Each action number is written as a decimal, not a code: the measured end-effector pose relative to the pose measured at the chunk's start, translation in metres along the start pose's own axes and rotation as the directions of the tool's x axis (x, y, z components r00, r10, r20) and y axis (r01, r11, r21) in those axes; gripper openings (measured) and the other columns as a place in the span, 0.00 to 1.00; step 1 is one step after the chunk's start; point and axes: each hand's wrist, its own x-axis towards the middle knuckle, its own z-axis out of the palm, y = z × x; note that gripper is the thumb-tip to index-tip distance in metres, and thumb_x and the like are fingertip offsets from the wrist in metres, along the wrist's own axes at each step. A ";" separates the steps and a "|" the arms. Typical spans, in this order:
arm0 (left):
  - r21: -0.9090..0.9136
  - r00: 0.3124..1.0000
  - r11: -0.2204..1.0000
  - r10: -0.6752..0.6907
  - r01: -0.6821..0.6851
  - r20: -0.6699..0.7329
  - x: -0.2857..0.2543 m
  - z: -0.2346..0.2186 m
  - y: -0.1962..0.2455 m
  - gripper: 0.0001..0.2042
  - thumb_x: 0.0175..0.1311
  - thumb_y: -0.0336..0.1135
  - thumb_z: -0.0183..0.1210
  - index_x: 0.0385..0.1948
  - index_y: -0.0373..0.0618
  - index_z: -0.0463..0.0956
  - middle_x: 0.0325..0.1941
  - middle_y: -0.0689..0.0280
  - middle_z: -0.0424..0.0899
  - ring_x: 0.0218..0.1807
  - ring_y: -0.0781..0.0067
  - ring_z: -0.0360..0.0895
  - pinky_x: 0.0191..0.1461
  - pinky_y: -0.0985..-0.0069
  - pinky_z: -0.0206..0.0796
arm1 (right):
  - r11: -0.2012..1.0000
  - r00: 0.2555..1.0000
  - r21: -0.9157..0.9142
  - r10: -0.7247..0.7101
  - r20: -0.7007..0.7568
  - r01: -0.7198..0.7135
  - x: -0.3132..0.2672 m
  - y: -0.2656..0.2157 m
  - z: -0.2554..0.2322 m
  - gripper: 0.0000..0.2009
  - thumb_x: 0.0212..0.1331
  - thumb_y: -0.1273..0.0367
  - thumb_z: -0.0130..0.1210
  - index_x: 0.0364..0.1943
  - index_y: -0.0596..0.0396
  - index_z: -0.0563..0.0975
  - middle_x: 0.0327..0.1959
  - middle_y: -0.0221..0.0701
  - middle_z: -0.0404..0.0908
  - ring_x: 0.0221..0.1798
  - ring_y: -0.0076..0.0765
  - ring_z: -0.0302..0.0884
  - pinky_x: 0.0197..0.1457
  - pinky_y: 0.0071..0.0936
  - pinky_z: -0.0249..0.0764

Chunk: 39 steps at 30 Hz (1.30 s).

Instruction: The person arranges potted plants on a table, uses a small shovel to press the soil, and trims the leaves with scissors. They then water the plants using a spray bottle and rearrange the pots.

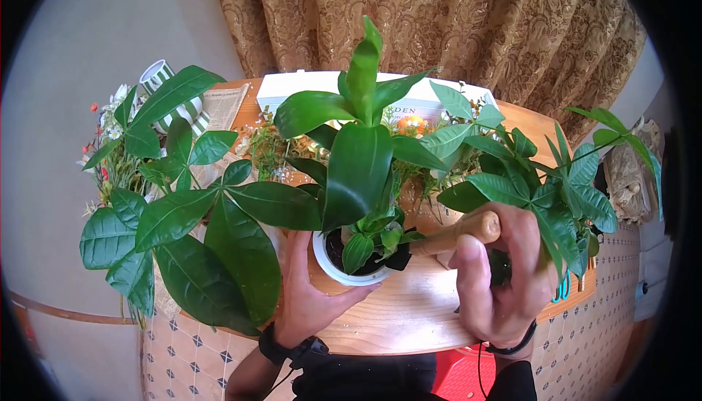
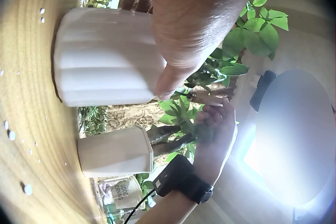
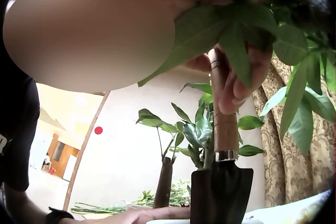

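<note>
A white pot (image 1: 356, 279) with dark soil and a leafy green plant (image 1: 358, 167) stands near the front of the wooden table. My left hand (image 1: 311, 295) rests around its left side, thumb along the front; the left wrist view shows the thumb against the ribbed white pot (image 2: 105, 58). My right hand (image 1: 504, 276) grips the wooden handle (image 1: 457, 233) of a small trowel. In the right wrist view the black trowel blade (image 3: 223, 192) points down at the pot's rim, partly inside it. Leaves cover part of the right hand.
Broad-leaved plants stand left (image 1: 190, 218) and right (image 1: 556, 189) of the pot. Behind are a white box (image 1: 292, 86) and small flowers. A striped vase (image 1: 183, 105) lies at the back left. Teal scissors (image 1: 561, 287) are at the right edge. White grains (image 2: 26, 188) dot the table.
</note>
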 end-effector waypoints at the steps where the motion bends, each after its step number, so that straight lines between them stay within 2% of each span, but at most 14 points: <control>1: -0.012 1.000 1.000 -0.005 0.005 -0.003 0.000 0.000 0.001 0.56 0.40 0.27 0.82 0.73 0.33 0.49 0.70 0.53 0.65 0.73 0.60 0.66 0.75 0.62 0.60 | 1.000 1.000 0.000 0.000 0.000 0.000 0.001 0.000 0.000 0.12 0.58 0.72 0.67 0.42 0.64 0.79 0.28 0.32 0.80 0.23 0.27 0.81 0.26 0.23 0.76; 7: 0.006 1.000 1.000 -0.002 0.002 -0.010 0.000 -0.001 0.001 0.54 0.41 0.27 0.82 0.71 0.33 0.52 0.69 0.54 0.66 0.71 0.60 0.66 0.75 0.63 0.60 | 0.994 0.998 -0.088 -0.067 0.010 0.068 0.003 -0.001 0.000 0.13 0.57 0.72 0.67 0.44 0.65 0.79 0.28 0.31 0.80 0.22 0.27 0.80 0.25 0.22 0.75; 12: -0.016 1.000 1.000 -0.021 0.021 -0.008 0.000 -0.001 0.001 0.53 0.41 0.27 0.82 0.71 0.34 0.53 0.68 0.54 0.67 0.71 0.61 0.67 0.75 0.63 0.60 | 1.000 1.000 0.010 0.005 -0.015 -0.005 -0.003 0.000 0.001 0.14 0.57 0.72 0.67 0.44 0.64 0.79 0.28 0.31 0.80 0.21 0.27 0.78 0.25 0.24 0.73; 25: 0.033 0.999 0.999 -0.033 0.032 0.014 0.000 -0.002 0.001 0.55 0.40 0.27 0.82 0.71 0.33 0.51 0.68 0.53 0.67 0.71 0.60 0.67 0.75 0.63 0.61 | 0.998 1.000 -0.061 -0.014 0.020 0.015 0.000 0.000 0.004 0.11 0.56 0.72 0.66 0.41 0.61 0.79 0.28 0.29 0.79 0.22 0.27 0.77 0.26 0.23 0.72; 31: 0.025 0.999 0.999 -0.036 0.035 0.026 0.001 -0.002 0.002 0.55 0.39 0.27 0.82 0.71 0.33 0.51 0.68 0.53 0.67 0.71 0.60 0.67 0.75 0.63 0.61 | 1.000 0.999 -0.030 0.011 0.032 -0.010 -0.001 -0.001 0.000 0.13 0.55 0.73 0.65 0.43 0.62 0.79 0.29 0.30 0.80 0.23 0.27 0.78 0.27 0.24 0.72; 33: 0.039 0.999 0.999 -0.028 0.027 0.019 0.001 -0.002 0.002 0.55 0.39 0.27 0.82 0.71 0.33 0.51 0.68 0.53 0.67 0.71 0.60 0.67 0.75 0.63 0.60 | 0.999 1.000 0.041 0.007 0.030 -0.008 -0.002 0.001 -0.001 0.15 0.55 0.72 0.65 0.45 0.64 0.79 0.30 0.31 0.81 0.23 0.27 0.78 0.27 0.24 0.73; 37: 0.031 1.000 0.999 -0.025 0.025 0.010 0.000 -0.001 0.001 0.55 0.39 0.27 0.82 0.71 0.33 0.52 0.68 0.53 0.67 0.71 0.60 0.67 0.75 0.63 0.59 | 1.000 0.999 -0.002 -0.023 0.027 0.023 0.000 0.000 0.000 0.15 0.55 0.72 0.65 0.45 0.65 0.79 0.30 0.32 0.81 0.24 0.27 0.79 0.28 0.24 0.73; 39: 0.020 0.999 0.999 -0.031 0.030 0.010 0.000 -0.001 0.000 0.55 0.40 0.27 0.82 0.71 0.33 0.52 0.69 0.53 0.66 0.72 0.60 0.66 0.76 0.63 0.59 | 0.999 0.999 -0.038 -0.005 0.035 0.007 0.002 -0.003 0.001 0.11 0.65 0.67 0.56 0.42 0.63 0.77 0.22 0.31 0.81 0.22 0.28 0.80 0.31 0.23 0.73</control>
